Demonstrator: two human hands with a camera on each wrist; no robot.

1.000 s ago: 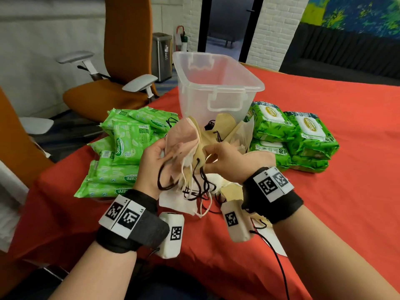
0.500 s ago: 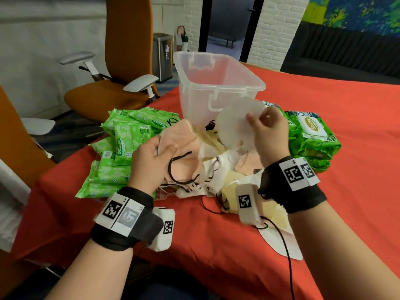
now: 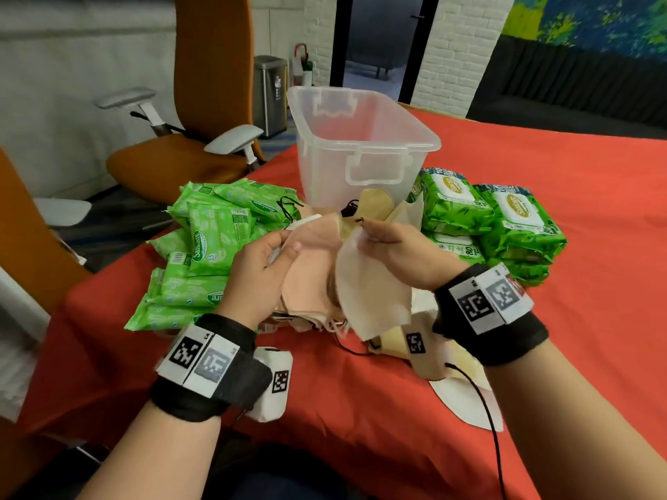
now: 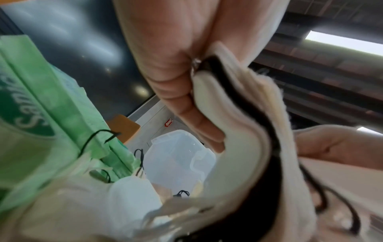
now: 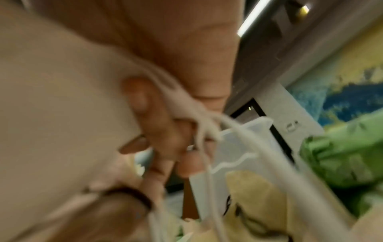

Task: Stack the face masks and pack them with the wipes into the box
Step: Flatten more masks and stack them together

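Observation:
My left hand [image 3: 269, 263] grips a stack of pink and white face masks [image 3: 310, 272] by its left edge; the left wrist view shows the fingers [image 4: 176, 85] curled round the layered edges [image 4: 232, 114]. With its fingertips my right hand [image 3: 382, 240] pinches the top corner of a cream mask [image 3: 371, 294], held against the right side of that stack. In the right wrist view the same cream mask [image 5: 62, 101] fills the left, its white ear loops [image 5: 209, 124] trailing. Behind both hands stands the clear plastic box [image 3: 364, 146]. Loose masks [image 3: 375, 207] lie at its foot.
Small green wipe packs [image 3: 202, 254] are heaped to the left, larger green wipe packs [image 3: 487, 218] stacked to the right, all on the red tablecloth [image 3: 577, 283]. More masks [image 3: 465, 398] lie under my right wrist. An orange office chair [image 3: 202, 113] stands past the table's left edge.
My right hand came down and left from in front of the box, bringing the cream mask against the stack. My left hand kept its hold on the stack and lifted it slightly.

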